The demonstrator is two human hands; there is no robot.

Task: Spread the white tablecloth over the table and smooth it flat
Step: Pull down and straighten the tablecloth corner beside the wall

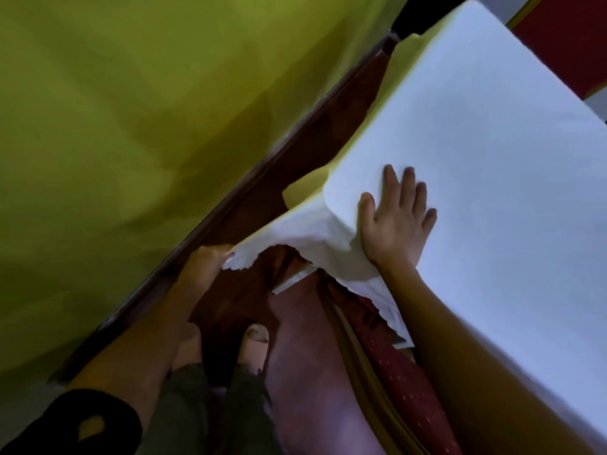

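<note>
The right hand [395, 221] is pressing flat, fingers spread, on the thin, soft white tablecloth [476, 142] covering the desk while the left hand [210, 257] is pinching its limp, ragged corner, looking easily torn.

The white tablecloth [492, 152] is seen laid over the counter, its top smooth and its near corner hanging rumpled over the edge. The right hand [395, 221] is pressed flat on the tablecloth just inside that corner, fingers [409, 188] spread. The loose corner is pinched by the left hand [210, 257], beside the yellow wall [131, 126]. Below the corner, a foot [254, 343] is seen on the floor.
</note>
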